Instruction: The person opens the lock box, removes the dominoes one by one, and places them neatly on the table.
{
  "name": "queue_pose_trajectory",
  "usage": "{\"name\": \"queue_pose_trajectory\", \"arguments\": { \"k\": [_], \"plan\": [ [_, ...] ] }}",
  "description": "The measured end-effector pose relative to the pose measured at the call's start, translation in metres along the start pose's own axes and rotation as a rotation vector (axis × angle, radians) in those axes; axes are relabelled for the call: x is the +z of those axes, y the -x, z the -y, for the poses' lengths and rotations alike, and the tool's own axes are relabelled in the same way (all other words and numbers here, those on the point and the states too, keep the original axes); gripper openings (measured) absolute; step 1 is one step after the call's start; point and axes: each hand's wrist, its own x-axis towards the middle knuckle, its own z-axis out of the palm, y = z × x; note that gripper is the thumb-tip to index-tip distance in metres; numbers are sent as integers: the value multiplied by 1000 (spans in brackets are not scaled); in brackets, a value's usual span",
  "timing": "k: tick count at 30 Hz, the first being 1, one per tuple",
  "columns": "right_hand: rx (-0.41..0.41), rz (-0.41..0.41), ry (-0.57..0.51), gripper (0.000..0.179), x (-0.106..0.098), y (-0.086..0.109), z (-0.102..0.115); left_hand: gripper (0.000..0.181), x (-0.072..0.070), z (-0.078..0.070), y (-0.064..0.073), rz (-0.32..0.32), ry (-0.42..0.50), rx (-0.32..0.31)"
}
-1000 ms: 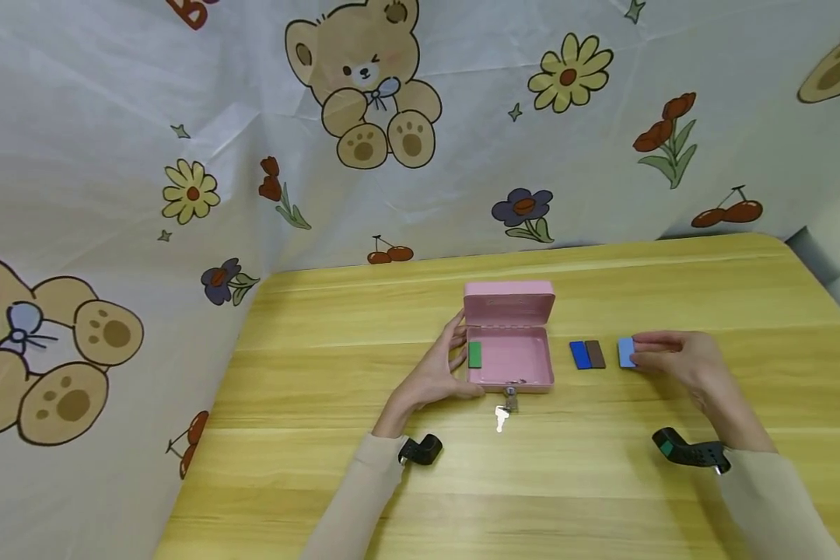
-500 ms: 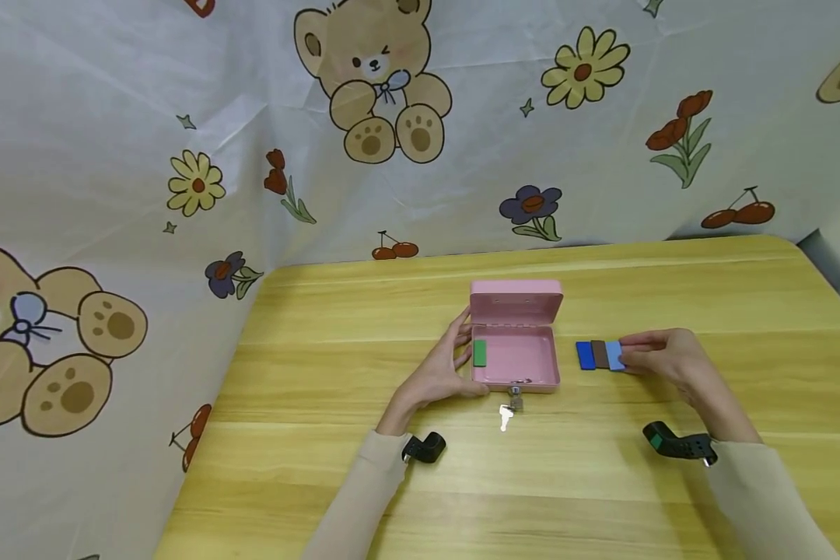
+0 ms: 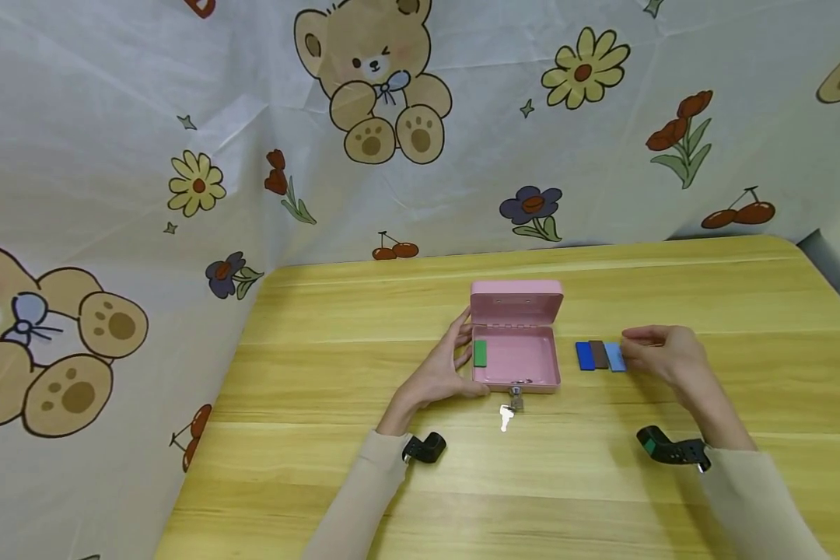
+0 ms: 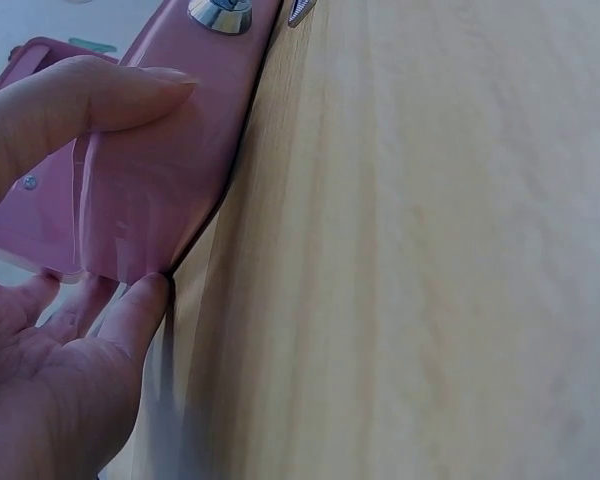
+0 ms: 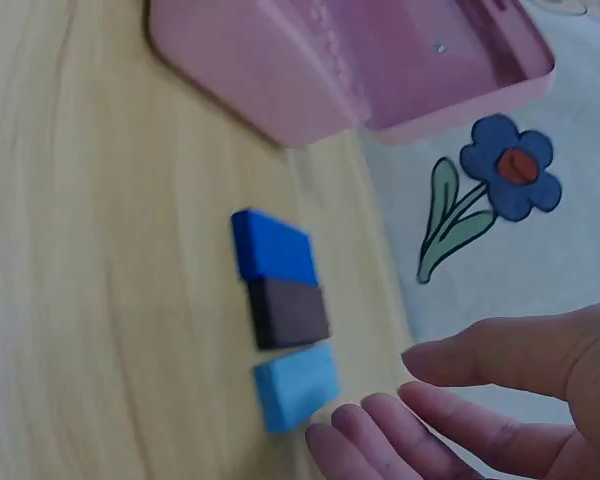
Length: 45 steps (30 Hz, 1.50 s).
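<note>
A pink metal cash box (image 3: 516, 354) stands on the table with its lid raised. My left hand (image 3: 439, 372) holds it at the left side, thumb on the front wall and fingers along the side, as the left wrist view shows. Inside, against the left wall, is a green block (image 3: 480, 354). Right of the box lie a dark blue block (image 5: 275, 247), a brown block (image 5: 290, 312) and a light blue block (image 5: 296, 387) in a row, the light blue one slightly askew. My right hand (image 3: 670, 358) hovers just beside the light blue block, nothing between its fingers.
A silver key (image 3: 506, 418) hangs from the lock (image 3: 516, 397) at the front of the box. Something small and metallic lies inside near the front wall. Behind the wooden table (image 3: 336, 373) hangs a cloth (image 3: 462, 210) printed with bears and flowers.
My right hand has slid the light blue block left beside the brown one, then let go of it. The left hand stays on the box. The head view has shifted slightly.
</note>
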Motion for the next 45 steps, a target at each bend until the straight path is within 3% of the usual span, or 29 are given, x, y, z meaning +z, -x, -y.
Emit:
{"name": "queue_pose_trajectory", "arguments": {
  "k": [5, 10, 15, 21, 26, 35, 45],
  "plan": [
    [-75, -14, -82, 50, 15, 7, 25, 139, -2, 1, 0, 0, -5, 1],
    [-99, 78, -203, 44, 55, 9, 57, 139, -2, 3, 1, -1, 1, 2],
    [-34, 191, -269, 40, 98, 5, 74, 139, 1, 3, 0, 4, 17, 3],
    [49, 203, -326, 37, 130, -3, 79, 138, 2, 3, -1, 10, 24, -4],
    [95, 178, -385, 37, 141, -6, 83, 138, 1, 1, -1, 12, 17, -1],
    [70, 155, -354, 36, 145, -9, 87, 138, -1, 0, -1, 4, 14, -8],
    [102, 151, -422, 37, 151, -17, 85, 138, -2, 1, 0, -2, 12, -2]
  ]
}}
